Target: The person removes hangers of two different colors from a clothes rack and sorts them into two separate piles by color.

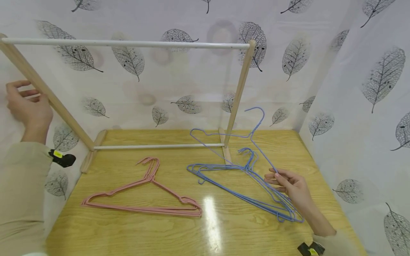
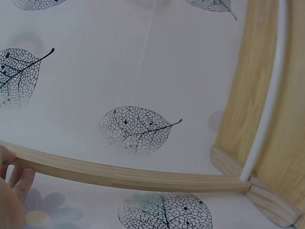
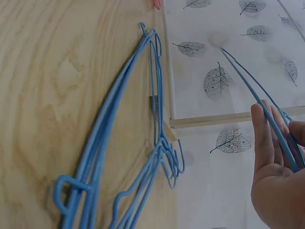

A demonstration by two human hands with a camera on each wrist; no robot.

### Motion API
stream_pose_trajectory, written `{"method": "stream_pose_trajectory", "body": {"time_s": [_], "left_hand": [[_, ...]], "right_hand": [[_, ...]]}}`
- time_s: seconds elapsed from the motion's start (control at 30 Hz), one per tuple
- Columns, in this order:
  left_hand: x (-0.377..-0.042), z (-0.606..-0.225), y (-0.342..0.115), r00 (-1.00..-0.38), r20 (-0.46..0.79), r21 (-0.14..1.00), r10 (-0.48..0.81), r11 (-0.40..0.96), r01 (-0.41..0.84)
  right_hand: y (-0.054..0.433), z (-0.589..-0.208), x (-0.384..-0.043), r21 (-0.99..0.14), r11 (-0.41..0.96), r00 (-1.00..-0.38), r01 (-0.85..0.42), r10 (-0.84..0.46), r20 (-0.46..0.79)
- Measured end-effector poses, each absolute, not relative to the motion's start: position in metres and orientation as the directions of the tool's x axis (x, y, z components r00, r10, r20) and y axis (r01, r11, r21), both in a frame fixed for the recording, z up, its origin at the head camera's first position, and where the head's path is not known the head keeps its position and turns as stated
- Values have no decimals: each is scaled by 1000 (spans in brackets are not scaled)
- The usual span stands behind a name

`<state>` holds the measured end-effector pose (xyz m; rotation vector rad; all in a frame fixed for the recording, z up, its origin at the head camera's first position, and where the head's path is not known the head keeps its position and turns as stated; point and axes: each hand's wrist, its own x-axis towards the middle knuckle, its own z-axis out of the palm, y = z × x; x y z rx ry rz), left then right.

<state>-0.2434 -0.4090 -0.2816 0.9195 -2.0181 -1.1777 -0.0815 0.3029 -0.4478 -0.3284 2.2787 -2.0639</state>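
My right hand (image 1: 293, 188) pinches a blue hanger (image 1: 264, 156) by one end, with thumb and fingers on the wire. That hanger is raised, its hook upward, above a pile of blue hangers (image 1: 237, 193) on the table. In the right wrist view, the held hanger (image 3: 267, 102) crosses the fingers of the right hand (image 3: 281, 186). At the far left, my left hand (image 1: 30, 106) grips the left wooden post (image 1: 61, 106) of a drying rack. Its fingers lie about that post (image 2: 119, 176) in the left wrist view, partly out of frame.
Several pink hangers (image 1: 141, 209) lie stacked at the left of the wooden table (image 1: 153, 238). The rack's white top bar (image 1: 128, 43) spans two slanting posts, with a lower white bar (image 1: 160, 146) near the table. A leaf-print curtain (image 1: 192, 78) hangs behind and at the sides.
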Motion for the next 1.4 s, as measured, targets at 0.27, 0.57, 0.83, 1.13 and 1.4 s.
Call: {"method": "stream_pose_trajectory", "body": {"time_s": [0.27, 0.57, 0.83, 1.13, 1.4], "left_hand": [[-244, -286, -410, -561, 190, 892, -806, 381, -244], [-245, -290, -415, -564, 202, 897, -801, 382, -222], [-244, -289, -415, -560, 204, 900, -803, 378, -214], [-242, -289, -412, -559, 216, 892, -801, 394, -221], [-242, -288, -410, -558, 199, 887, -806, 391, -248]], "right_hand": [[305, -485, -62, -998, -66, -954, 16, -298, 4], [310, -509, -56, -980, -140, -915, 144, -396, -78], [321, -519, -57, -976, -123, -895, 179, -431, -110], [332, -528, -64, -974, -1, -904, 225, -373, -209], [337, -531, -65, -972, 4, -908, 234, -357, -220]]}}
